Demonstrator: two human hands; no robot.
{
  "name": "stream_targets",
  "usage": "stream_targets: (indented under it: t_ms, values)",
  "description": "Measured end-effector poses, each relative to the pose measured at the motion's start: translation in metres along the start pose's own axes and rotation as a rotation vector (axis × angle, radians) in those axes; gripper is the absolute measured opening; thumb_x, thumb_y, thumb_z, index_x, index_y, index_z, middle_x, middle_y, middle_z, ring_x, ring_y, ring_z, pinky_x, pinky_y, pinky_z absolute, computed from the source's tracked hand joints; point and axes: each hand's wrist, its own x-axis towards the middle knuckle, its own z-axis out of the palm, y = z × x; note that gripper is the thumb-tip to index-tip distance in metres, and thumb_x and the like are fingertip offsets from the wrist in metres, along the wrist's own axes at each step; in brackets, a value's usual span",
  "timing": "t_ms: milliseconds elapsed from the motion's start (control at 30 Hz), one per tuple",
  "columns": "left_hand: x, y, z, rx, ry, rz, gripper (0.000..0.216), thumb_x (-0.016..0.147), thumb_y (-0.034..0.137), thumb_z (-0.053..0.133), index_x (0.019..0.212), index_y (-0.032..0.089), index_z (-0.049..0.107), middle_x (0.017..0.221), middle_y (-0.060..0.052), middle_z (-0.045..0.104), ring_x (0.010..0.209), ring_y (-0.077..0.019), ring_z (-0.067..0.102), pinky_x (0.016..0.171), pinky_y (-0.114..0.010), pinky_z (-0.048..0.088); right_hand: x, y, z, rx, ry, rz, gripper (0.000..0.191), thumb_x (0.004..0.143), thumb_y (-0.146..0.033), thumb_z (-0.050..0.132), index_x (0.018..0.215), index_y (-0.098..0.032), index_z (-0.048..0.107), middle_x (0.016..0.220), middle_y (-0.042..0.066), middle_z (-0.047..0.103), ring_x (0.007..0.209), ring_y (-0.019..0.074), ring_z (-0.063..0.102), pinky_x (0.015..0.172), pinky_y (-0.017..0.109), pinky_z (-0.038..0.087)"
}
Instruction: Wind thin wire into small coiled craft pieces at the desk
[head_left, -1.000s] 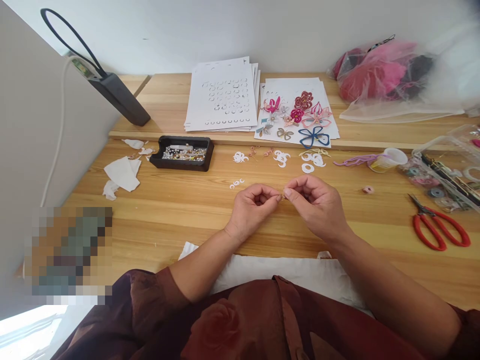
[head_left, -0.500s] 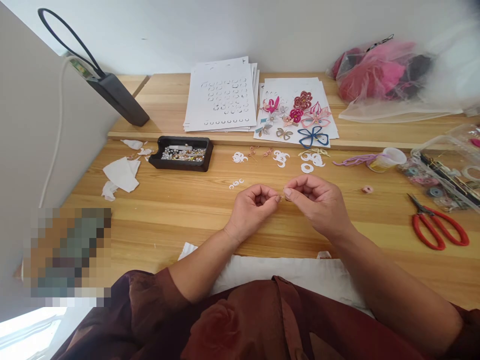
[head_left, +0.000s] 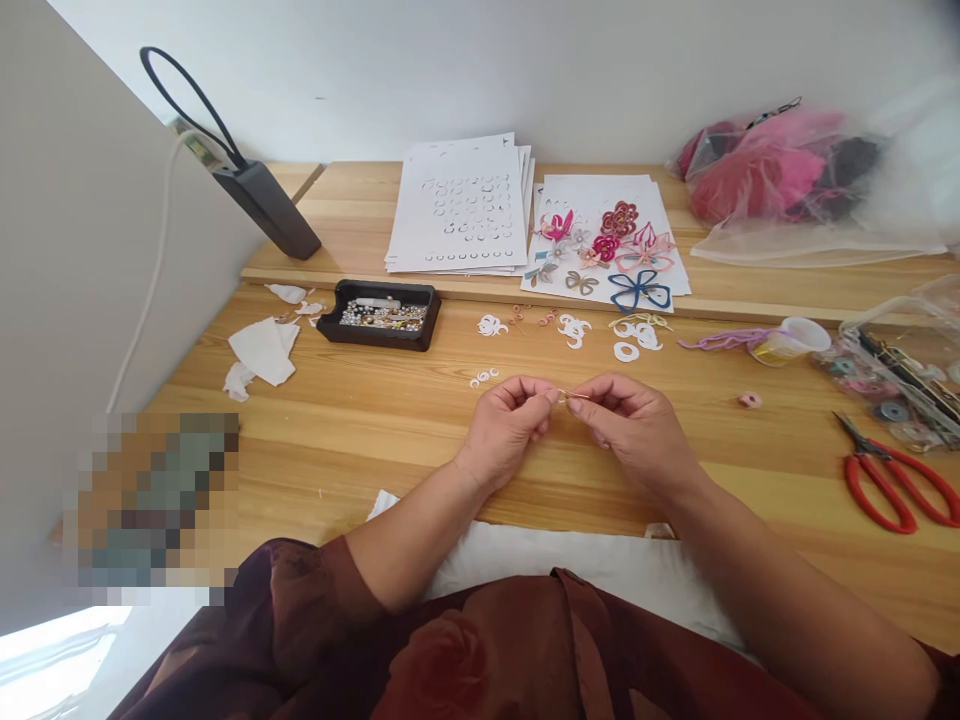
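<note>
Hands: left hand [head_left: 506, 428] and right hand [head_left: 636, 428] meet fingertip to fingertip, both pinched on a wire [head_left: 568, 396].
Wire: held in the air, right of the tray [head_left: 382, 315] and nearer the body. It is probably light, thin and easily bent, so best gripped at its ends.
Cutouts [head_left: 484, 378]: between tray and wire.
Room: bare table [head_left: 337, 430] in front of the tray; scissors [head_left: 861, 458] far right of it.

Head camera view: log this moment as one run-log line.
left hand: pinching thin golden piece | right hand: pinching same piece | where: above wooden table | nearby: white paper curls, black bead tray, red scissors
</note>
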Motion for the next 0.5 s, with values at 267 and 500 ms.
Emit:
stream_targets:
  t_ms: [267, 500]
  values:
    - [0.000, -0.001, 0.001, -0.042, 0.006, -0.009, 0.039, 0.068, 0.045, 0.083, 0.072, 0.016, 0.058, 0.052, 0.005, 0.051, 0.046, -0.0043, 0.037, 0.046, -0.020, 0.027, -0.012, 0.009, 0.001, -0.590, 0.111, -0.464, 0.008, 0.088, -0.021, 0.067, 0.089, -0.025, 0.074, 0.075, 0.002, 0.071, 0.061, 0.0149, 0.058, 0.060, 0.031, 0.046]
    - [0.000, -0.001, 0.001, -0.045, 0.045, 0.017, 0.037, 0.070, 0.043, 0.082, 0.074, 0.015, 0.058, 0.052, 0.005, 0.052, 0.046, -0.0046, 0.038, 0.047, -0.020, 0.029, -0.012, 0.007, -0.001, -0.799, 0.129, -0.771, 0.020, 0.088, -0.011, 0.065, 0.100, -0.025, 0.073, 0.087, 0.002, 0.075, 0.072, 0.0149, 0.068, 0.065, 0.028, 0.053]
